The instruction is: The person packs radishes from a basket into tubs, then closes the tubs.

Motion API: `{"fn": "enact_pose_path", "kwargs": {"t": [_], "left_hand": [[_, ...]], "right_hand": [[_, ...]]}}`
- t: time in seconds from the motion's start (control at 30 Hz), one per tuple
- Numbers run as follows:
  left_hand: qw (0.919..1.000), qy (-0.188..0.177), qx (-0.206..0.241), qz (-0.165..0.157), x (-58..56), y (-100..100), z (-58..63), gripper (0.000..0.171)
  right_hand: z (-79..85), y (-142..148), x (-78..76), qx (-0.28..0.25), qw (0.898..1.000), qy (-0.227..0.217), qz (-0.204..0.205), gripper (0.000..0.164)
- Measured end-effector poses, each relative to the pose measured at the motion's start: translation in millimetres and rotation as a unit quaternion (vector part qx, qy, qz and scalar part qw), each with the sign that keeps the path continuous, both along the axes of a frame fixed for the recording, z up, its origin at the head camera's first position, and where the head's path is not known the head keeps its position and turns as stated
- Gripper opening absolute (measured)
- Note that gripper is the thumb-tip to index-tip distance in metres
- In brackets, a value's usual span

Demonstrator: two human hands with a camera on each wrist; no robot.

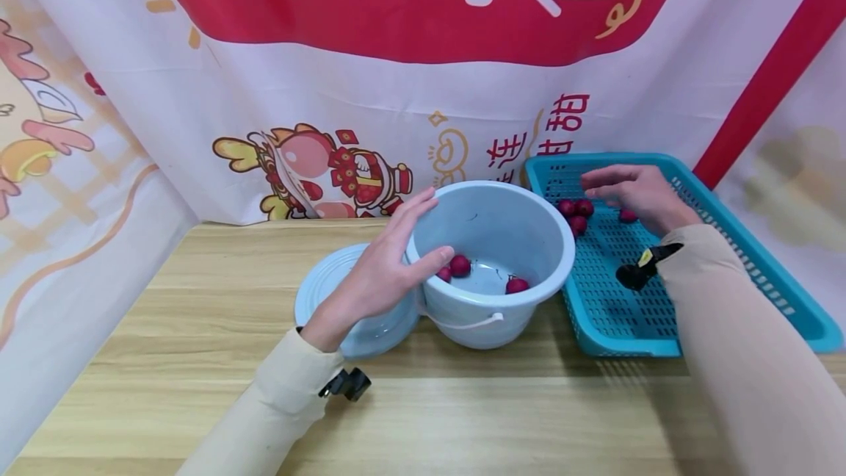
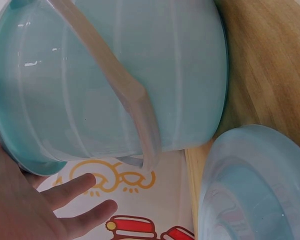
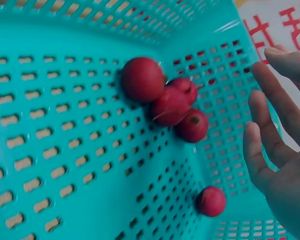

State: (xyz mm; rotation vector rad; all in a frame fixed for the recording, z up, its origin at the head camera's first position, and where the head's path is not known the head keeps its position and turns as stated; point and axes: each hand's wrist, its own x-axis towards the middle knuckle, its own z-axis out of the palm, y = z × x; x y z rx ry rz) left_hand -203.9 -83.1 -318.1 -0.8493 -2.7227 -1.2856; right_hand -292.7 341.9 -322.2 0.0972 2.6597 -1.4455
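- Hands apart, both empty: my left hand (image 1: 390, 263) lies along the near-left rim of the bucket (image 1: 492, 233), fingers extended, thumb reaching over the edge; it seems to steady rather than squeeze, though how firmly I press I cannot tell.
- My right hand (image 1: 634, 193) hangs above the far part of the basket (image 1: 621, 347), fingers loosely spread, with nothing in it.
- Just below and left of my right hand, four radishes (image 3: 171, 106) huddle against the basket wall; a lone radish (image 3: 211, 201) sits apart, almost beneath my palm.
- Between my hands, the bucket stands upright, mouth open, with two radishes (image 1: 460, 265) toward my left hand and another radish (image 1: 517, 285) nearer my right.
- Beneath my left wrist, the lid (image 1: 380, 329) lies off the bucket, on the table (image 1: 198, 300).
- I judge the step in hand to be shifting radishes from basket to bucket, partly done, my right hand between grasps.
- Next I should lower that hand, close fingers and thumb round one radish, and lift it clear over the rim, my left hand bracing the bucket against a nudge.
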Motion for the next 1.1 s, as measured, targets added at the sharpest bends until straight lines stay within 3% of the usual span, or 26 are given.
{"fn": "enact_pose_path", "kwargs": {"t": [0.27, 0.83, 1.1], "left_hand": [[1.0, -0.001, 0.003, 0.0, -0.9, 0.9, -1.2, 0.08], [1.0, 0.003, -0.002, 0.001, -0.7, 0.2, -0.7, 0.081], [1.0, 0.003, -0.003, 0.003, -1.3, -0.3, -1.3, 0.081]], "right_hand": [[-13.2, 8.0, -4.7, 0.014, 0.998, -0.059, 0.013, 0.059], [-26.0, 5.4, -12.2, 0.076, 0.993, -0.091, 0.027, 0.05], [-30.4, 4.5, -16.3, 0.112, 0.986, -0.112, 0.05, 0.054]]}}
